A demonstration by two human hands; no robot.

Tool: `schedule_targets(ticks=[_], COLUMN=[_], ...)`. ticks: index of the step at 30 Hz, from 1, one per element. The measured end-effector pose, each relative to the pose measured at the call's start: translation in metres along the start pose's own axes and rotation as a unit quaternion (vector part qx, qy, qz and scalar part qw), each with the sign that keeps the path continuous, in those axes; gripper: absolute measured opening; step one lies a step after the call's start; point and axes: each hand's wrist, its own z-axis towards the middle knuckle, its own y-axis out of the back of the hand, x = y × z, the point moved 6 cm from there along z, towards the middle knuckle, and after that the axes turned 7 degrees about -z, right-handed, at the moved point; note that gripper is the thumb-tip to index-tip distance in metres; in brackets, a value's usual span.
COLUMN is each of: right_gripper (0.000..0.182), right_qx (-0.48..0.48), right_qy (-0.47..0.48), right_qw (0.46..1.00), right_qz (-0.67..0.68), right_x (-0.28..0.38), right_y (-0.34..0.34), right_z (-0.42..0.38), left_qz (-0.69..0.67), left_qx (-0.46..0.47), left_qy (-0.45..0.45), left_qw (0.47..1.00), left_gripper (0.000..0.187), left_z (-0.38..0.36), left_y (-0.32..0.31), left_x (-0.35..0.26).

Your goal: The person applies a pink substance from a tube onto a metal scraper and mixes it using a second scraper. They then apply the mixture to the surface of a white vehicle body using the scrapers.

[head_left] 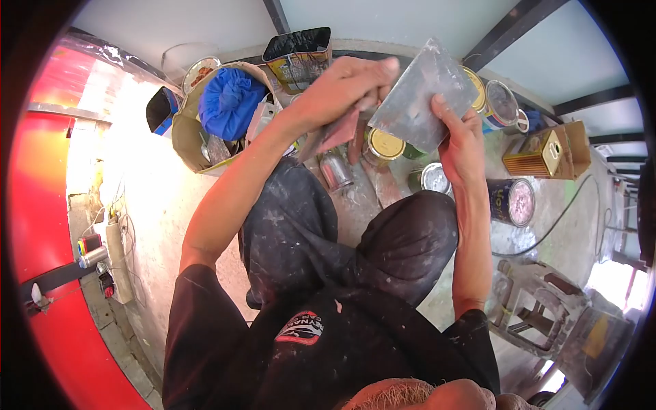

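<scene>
Person squats on floor (164,198), knees up.

Right hand (461,140) grasps wide scraper blade (424,96) by lower edge, thumb on face, blade tilted flat toward view, likely so face can be wiped.

Left hand (342,89) closed on small reddish scraper (335,133), knuckles up, its end touching blade's lower left edge. Forearm runs diagonally up from elbow beside left knee.

Below blade: yellow-lidded can (384,145). Left of blade: bucket (184,137) with blue cloth (229,102). Right of blade: dark paint can (512,201), cardboard box (547,154).

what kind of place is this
Probably a painting job site or workshop floor: paint tins stand on the spattered concrete, a bucket holds rags and tools, and the right hand grips a wide metal scraper blade.
</scene>
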Motion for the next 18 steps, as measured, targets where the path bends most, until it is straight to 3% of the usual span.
schedule_targets(ticks=[4, 8, 13, 16, 18], right_gripper=[0.025, 0.029, 0.027, 0.022, 0.022], right_qx=[-0.034, -0.072, -0.074, -0.069, -0.071], right_qy=[0.028, 0.042, 0.049, 0.056, 0.078], right_qw=[0.999, 0.995, 0.996, 0.996, 0.994], right_qz=[0.002, 0.047, 0.008, 0.007, 0.008], right_x=[0.006, 0.011, 0.011, 0.010, 0.014], right_y=[0.002, 0.013, 0.016, 0.010, 0.008], right_z=[-0.002, -0.001, -0.002, 0.000, 0.000], left_qz=[0.066, 0.166, 0.107, 0.128, 0.135], left_qx=[0.030, 0.067, 0.000, -0.033, -0.050], left_qy=[-0.046, -0.027, -0.034, -0.140, -0.133], left_qw=[0.996, 0.983, 0.994, 0.981, 0.981], left_gripper=[0.038, 0.039, 0.029, 0.029, 0.032], left_z=[0.008, 0.005, 0.004, 0.008, 0.007], left_y=[-0.019, -0.024, -0.020, -0.014, -0.012], left_x=[0.008, -0.005, -0.011, -0.012, -0.013])
